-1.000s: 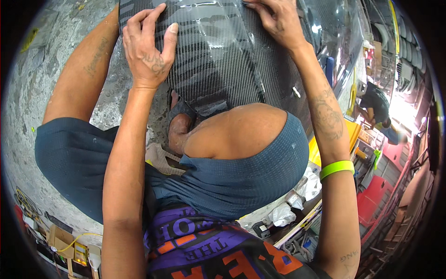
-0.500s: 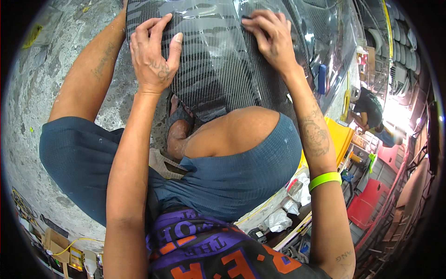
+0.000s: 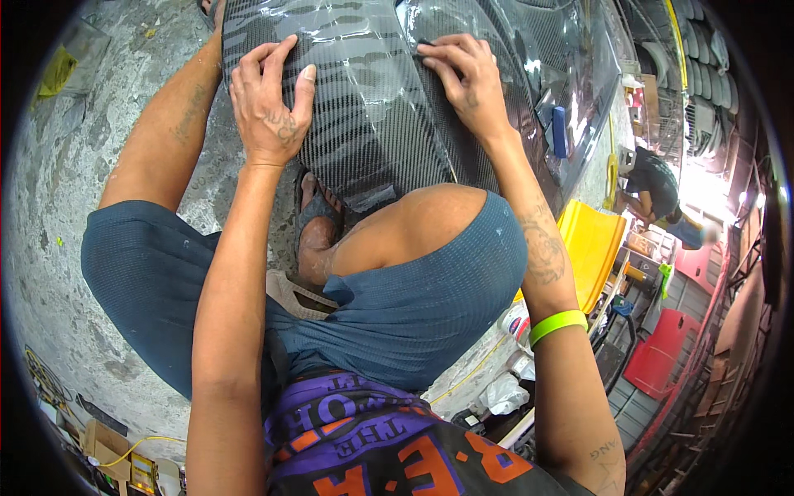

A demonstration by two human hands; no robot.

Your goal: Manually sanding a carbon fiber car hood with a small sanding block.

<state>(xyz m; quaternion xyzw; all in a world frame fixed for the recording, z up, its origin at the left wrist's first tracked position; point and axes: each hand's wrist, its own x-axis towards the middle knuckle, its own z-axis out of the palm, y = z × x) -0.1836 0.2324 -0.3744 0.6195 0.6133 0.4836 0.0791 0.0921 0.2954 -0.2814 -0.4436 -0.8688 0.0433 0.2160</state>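
Observation:
A glossy black carbon-fibre panel [image 3: 364,124] with a woven pattern lies in front of me, curved and ridged. My left hand [image 3: 271,114] rests on its left part, fingers and thumb apart, holding nothing. Farther right, my right hand [image 3: 470,83] pinches a small dark pad [image 3: 424,45] against the panel beside a raised ridge. Only an edge of that pad shows past the fingertips, so its exact kind is unclear. A blue block [image 3: 560,132] sits on the panel's right side, beyond my right wrist.
My sandalled foot [image 3: 317,207] stands at the panel's near edge on rough grey concrete [image 3: 58,182]. To the right are a yellow panel [image 3: 589,252], a red panel [image 3: 662,354] and plastic bags [image 3: 503,394]. Another person [image 3: 653,186] bends over farther off.
My right hand has slid left and slightly nearer along the panel with the dark pad. My left hand stays at almost the same spot. The view has shifted a little.

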